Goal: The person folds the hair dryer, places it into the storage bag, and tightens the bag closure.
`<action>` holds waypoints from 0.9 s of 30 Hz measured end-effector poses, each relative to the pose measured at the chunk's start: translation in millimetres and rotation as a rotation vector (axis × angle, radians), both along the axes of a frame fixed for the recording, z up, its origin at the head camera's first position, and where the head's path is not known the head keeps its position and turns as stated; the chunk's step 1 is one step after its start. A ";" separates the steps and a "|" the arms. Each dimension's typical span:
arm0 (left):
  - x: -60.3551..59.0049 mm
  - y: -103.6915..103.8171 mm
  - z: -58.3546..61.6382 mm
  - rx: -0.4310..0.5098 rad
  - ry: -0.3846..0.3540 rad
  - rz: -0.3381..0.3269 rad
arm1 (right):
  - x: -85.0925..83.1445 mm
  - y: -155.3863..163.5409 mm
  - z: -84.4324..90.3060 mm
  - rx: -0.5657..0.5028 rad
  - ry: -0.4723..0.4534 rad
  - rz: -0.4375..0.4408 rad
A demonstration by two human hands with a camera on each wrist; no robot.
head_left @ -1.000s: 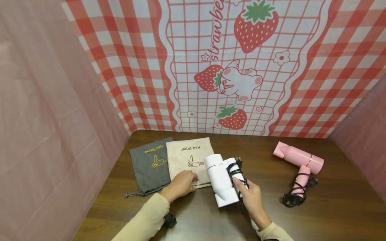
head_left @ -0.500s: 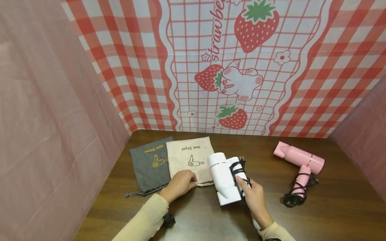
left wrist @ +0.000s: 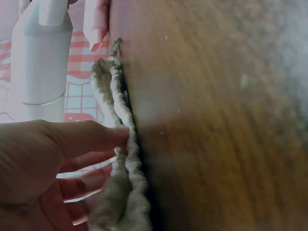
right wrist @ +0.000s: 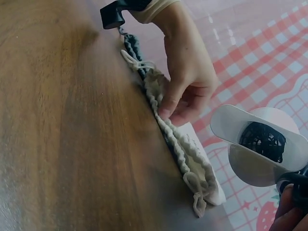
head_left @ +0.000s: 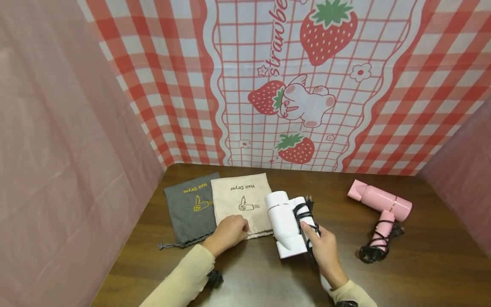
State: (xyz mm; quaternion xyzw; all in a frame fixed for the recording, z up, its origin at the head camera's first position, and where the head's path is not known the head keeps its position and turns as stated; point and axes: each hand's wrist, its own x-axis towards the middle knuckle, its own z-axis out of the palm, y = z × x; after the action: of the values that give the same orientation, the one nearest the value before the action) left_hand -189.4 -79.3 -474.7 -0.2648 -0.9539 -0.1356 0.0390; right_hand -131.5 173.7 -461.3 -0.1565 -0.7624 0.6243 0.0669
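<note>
My right hand (head_left: 323,249) grips the handle of a white hair dryer (head_left: 283,224) above the table, its black cord wound round the handle. The dryer's flat nozzle (right wrist: 248,130) points toward me. At the near edge of a cream drawstring bag (head_left: 241,187) printed "Hair Dryer", my left hand (head_left: 230,232) pinches the gathered hem (left wrist: 130,168). In the left wrist view the thumb lies across that hem, with the other fingers curled on its far side. The bag's mouth (right wrist: 195,166) gapes a little, and cord loops stick out at both ends.
A grey drawstring bag (head_left: 189,213) lies left of the cream one, partly under it. On the right of the wooden table (head_left: 261,281) lies a pink hair dryer (head_left: 383,202) with its cord wrapped. A checked strawberry cloth (head_left: 184,85) hangs behind; pink cloth (head_left: 69,149) hangs at the sides.
The white hair dryer in my right hand has shifted slightly right and away from me. My left hand has closed in on the cream bag's hem and stays there.
</note>
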 end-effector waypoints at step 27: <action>-3.2 6.3 7.9 0.176 -0.033 0.155 | 4.8 0.5 -8.5 -0.022 -0.040 0.036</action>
State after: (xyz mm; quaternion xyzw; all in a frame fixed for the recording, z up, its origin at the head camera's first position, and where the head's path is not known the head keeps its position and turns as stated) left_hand -192.6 -73.0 -466.8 -0.1836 -0.9564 -0.2198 0.0569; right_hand -126.7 174.2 -469.8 -0.1557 -0.7595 0.6304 0.0387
